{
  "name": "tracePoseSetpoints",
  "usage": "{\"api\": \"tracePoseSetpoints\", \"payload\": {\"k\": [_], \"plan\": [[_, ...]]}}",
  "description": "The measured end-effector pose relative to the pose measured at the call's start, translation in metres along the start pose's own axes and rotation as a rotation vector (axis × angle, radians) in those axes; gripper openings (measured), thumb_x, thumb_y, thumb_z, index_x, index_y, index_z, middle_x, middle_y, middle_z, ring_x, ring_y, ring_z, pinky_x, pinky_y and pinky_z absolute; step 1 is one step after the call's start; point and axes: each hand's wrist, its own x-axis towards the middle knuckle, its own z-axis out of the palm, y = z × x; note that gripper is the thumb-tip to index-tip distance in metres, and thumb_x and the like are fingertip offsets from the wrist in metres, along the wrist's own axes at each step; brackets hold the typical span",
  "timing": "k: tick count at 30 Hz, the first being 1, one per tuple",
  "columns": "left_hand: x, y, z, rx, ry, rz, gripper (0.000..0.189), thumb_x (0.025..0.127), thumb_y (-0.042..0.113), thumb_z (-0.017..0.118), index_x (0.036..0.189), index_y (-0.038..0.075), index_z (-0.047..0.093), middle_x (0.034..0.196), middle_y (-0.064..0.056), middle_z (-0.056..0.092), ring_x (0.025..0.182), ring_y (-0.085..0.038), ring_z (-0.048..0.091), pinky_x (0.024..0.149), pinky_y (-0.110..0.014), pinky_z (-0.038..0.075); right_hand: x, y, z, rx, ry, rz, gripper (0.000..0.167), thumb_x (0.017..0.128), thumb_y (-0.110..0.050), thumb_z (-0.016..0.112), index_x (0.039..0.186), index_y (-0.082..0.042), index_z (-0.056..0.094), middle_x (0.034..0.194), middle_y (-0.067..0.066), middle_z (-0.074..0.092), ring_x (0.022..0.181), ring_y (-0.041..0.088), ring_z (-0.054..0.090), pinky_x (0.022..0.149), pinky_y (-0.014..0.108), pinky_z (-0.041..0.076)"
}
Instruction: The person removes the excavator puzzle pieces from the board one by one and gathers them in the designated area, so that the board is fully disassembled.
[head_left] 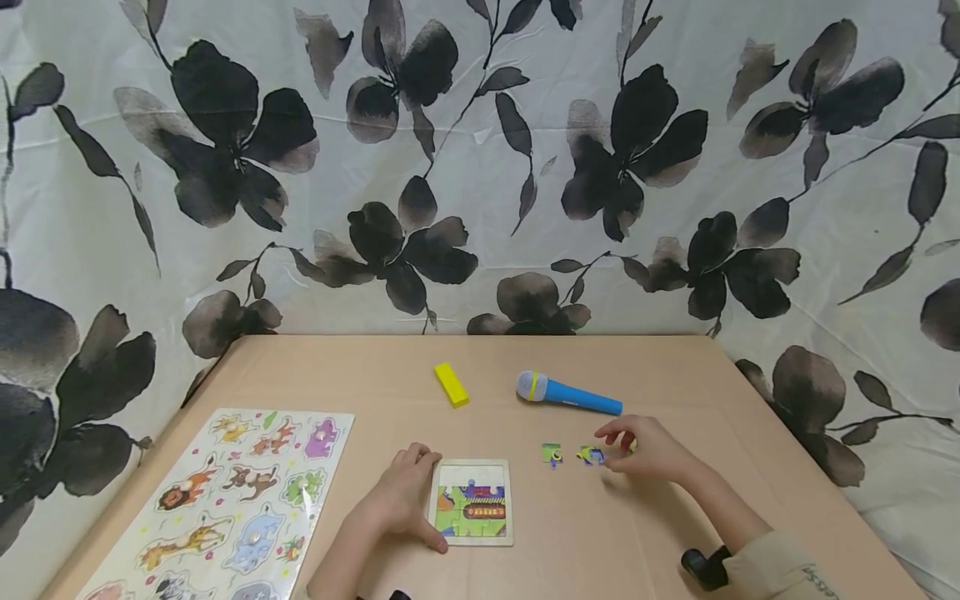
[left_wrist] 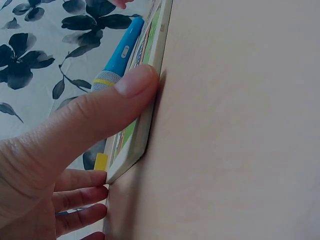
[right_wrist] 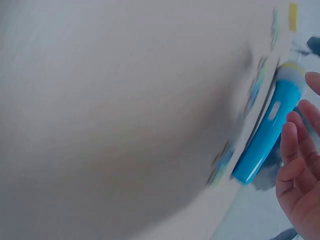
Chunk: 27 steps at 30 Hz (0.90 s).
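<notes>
A small square jigsaw board (head_left: 471, 533) with a white frame lies on the table, a colourful picture partly filling it. My left hand (head_left: 401, 492) holds it at its left side; in the left wrist view the thumb (left_wrist: 135, 82) lies on its edge and fingertips touch its corner. To its right lie two loose puzzle pieces (head_left: 552, 453), the farther one (head_left: 591, 455) beside my right hand's fingertips. My right hand (head_left: 648, 450) hovers there, fingers loosely bent, nothing visible between them. The right wrist view shows another blurred piece (right_wrist: 220, 165) close to that hand.
A blue toy microphone (head_left: 577, 396) and a yellow block (head_left: 451, 385) lie farther back. On the left is a large animal sticker sheet (head_left: 225, 500). A floral cloth (head_left: 525, 167) hangs behind the beige table (head_left: 360, 367).
</notes>
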Motion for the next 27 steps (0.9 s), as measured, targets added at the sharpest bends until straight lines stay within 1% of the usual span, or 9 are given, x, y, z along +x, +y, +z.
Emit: {"api": "tracePoseSetpoints", "payload": {"k": [8, 15, 19, 22, 27], "plan": [[0.001, 0.0, 0.001, 0.007, 0.004, 0.004, 0.114, 0.036, 0.047, 0.089, 0.124, -0.009, 0.045, 0.116, -0.015, 0.044, 0.102, -0.029, 0.041, 0.093, -0.047, 0.041, 0.009, -0.028, 0.017, 0.046, -0.046, -0.035, 0.034, 0.072, -0.01, 0.074, 0.104, 0.0, 0.065, 0.086, 0.007, 0.061, 0.068, 0.02, 0.054, 0.056, 0.021, 0.047], [0.001, 0.0, 0.001, -0.007, 0.003, -0.003, 0.113, 0.036, 0.046, 0.089, 0.124, -0.009, 0.046, 0.116, -0.015, 0.044, 0.102, -0.028, 0.041, 0.092, -0.047, 0.041, 0.016, -0.053, 0.03, 0.069, -0.083, -0.049, 0.036, 0.072, -0.013, 0.074, 0.104, 0.0, 0.065, 0.087, 0.007, 0.061, 0.068, 0.018, 0.053, 0.055, 0.022, 0.046], [0.001, 0.0, 0.001, -0.017, -0.001, -0.007, 0.112, 0.037, 0.046, 0.09, 0.125, -0.008, 0.045, 0.117, -0.014, 0.044, 0.102, -0.027, 0.04, 0.093, -0.047, 0.041, 0.021, -0.064, 0.038, 0.082, -0.105, -0.05, 0.037, 0.072, -0.015, 0.076, 0.104, -0.001, 0.065, 0.087, 0.006, 0.062, 0.07, 0.018, 0.053, 0.056, 0.022, 0.047], [0.001, 0.0, 0.001, -0.014, -0.001, -0.009, 0.112, 0.037, 0.046, 0.09, 0.125, -0.008, 0.046, 0.117, -0.014, 0.044, 0.101, -0.027, 0.04, 0.092, -0.047, 0.042, 0.026, -0.071, 0.045, 0.095, -0.126, -0.049, 0.037, 0.072, -0.016, 0.076, 0.104, -0.001, 0.065, 0.088, 0.006, 0.062, 0.071, 0.018, 0.053, 0.057, 0.022, 0.047], [0.001, -0.001, 0.002, 0.004, 0.001, -0.002, 0.113, 0.036, 0.047, 0.089, 0.125, -0.008, 0.045, 0.118, -0.015, 0.044, 0.103, -0.028, 0.041, 0.093, -0.047, 0.041, 0.033, -0.086, 0.055, 0.111, -0.153, -0.047, 0.035, 0.072, -0.015, 0.076, 0.103, -0.003, 0.066, 0.088, 0.005, 0.061, 0.068, 0.019, 0.052, 0.055, 0.022, 0.045]]}}
